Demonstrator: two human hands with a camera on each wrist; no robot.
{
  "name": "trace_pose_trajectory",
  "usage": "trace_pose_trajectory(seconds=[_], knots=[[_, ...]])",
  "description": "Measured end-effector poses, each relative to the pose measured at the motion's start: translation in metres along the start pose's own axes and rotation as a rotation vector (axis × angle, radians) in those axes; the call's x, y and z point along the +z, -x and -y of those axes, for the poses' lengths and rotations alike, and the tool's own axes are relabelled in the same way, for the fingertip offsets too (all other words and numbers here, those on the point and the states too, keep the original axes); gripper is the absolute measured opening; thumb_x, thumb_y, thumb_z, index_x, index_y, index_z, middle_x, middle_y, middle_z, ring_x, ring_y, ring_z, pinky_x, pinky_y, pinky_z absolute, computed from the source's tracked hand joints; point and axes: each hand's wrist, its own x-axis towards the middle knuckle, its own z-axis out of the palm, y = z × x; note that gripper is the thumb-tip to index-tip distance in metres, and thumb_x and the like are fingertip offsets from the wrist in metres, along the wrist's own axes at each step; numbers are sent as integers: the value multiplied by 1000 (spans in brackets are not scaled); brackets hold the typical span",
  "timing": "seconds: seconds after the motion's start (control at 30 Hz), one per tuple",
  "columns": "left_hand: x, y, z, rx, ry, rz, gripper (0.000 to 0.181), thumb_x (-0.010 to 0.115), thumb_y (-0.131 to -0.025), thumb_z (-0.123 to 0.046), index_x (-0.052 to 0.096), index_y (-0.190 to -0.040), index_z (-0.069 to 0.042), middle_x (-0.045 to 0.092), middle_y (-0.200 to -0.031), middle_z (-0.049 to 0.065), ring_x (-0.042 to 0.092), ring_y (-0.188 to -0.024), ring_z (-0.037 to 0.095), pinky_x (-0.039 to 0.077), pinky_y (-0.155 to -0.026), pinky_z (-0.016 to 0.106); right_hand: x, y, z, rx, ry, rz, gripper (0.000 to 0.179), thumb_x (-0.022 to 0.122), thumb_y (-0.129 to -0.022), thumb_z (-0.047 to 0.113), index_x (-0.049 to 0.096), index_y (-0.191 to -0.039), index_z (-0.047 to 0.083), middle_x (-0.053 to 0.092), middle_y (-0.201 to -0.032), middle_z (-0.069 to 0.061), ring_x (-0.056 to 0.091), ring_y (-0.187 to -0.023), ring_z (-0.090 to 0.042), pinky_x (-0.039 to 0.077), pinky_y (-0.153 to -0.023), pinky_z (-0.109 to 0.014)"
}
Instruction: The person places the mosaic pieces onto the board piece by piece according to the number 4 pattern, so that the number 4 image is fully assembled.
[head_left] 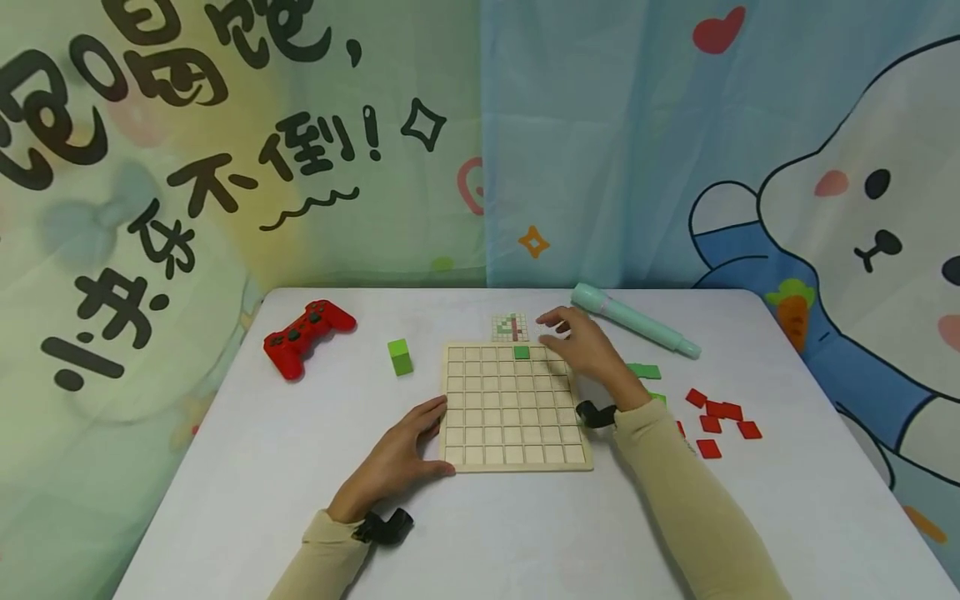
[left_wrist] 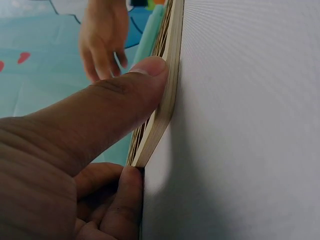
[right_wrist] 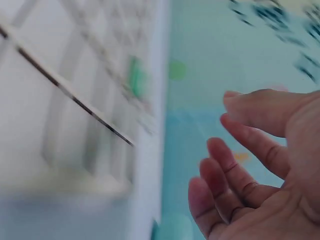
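Note:
A pale wooden grid board (head_left: 513,408) lies on the white table, with a green tile (head_left: 521,352) in its far row. My left hand (head_left: 405,454) holds the board's near left corner; in the left wrist view its thumb (left_wrist: 135,82) presses the edge and the fingers sit at the adjoining side. Above the board's far right corner hovers my right hand (head_left: 588,350), fingers loosely bent. The right wrist view shows nothing between its thumb (right_wrist: 265,107) and fingers. A small pattern card (head_left: 511,327) with green and red squares lies just beyond the board.
Red tiles (head_left: 710,424) are scattered right of the board, near green pieces (head_left: 645,371) partly hidden by my right arm. Behind them lies a mint-green tube (head_left: 637,321). On the left are a red game controller (head_left: 306,335) and a green block (head_left: 400,357). Printed curtains stand behind the table.

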Motion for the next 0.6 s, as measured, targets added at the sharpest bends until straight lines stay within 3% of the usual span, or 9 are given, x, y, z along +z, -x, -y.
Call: trace_pose_trajectory(seconds=[0.1, 0.17, 0.3, 0.47, 0.6], knots=[[1, 1, -1, -4, -7, -6, 100, 96, -78, -16, 44, -162, -4, 40, -172, 3, 40, -160, 27, 38, -127, 50, -31, 14, -15, 61, -165, -111, 42, 62, -110, 29, 60, -146, 9, 59, -147, -18, 57, -133, -36, 52, -109, -50], [1, 2, -2, -13, -7, -11, 100, 97, -78, -16, 44, -163, -5, 41, -172, 3, 40, -160, 26, 39, -127, 48, -50, 25, -28, 114, -259, -196, 44, 61, -110, 33, 60, -148, 10, 60, -147, -13, 59, -130, -27, 53, -108, -38], [2, 2, -3, -26, -13, -17, 101, 97, -78, -18, 44, -162, -6, 41, -172, 3, 40, -160, 27, 39, -127, 49, -73, 48, -58, 221, -336, -293, 49, 58, -110, 38, 59, -149, 9, 59, -145, -4, 58, -122, -14, 53, -103, -22], [0, 4, -4, -35, -12, -8, 100, 97, -78, -18, 44, -163, -7, 40, -173, 2, 37, -162, 27, 38, -128, 49, -73, 66, -83, 346, -259, -228, 48, 58, -111, 37, 59, -151, 11, 57, -150, -11, 55, -132, -24, 49, -107, -32], [1, 3, -5, -22, -11, -2, 100, 96, -79, -18, 43, -163, -7, 39, -173, 3, 38, -161, 27, 38, -128, 50, -66, 72, -90, 326, -124, -144, 44, 60, -110, 31, 61, -150, 11, 57, -151, -20, 52, -138, -37, 47, -111, -47]])
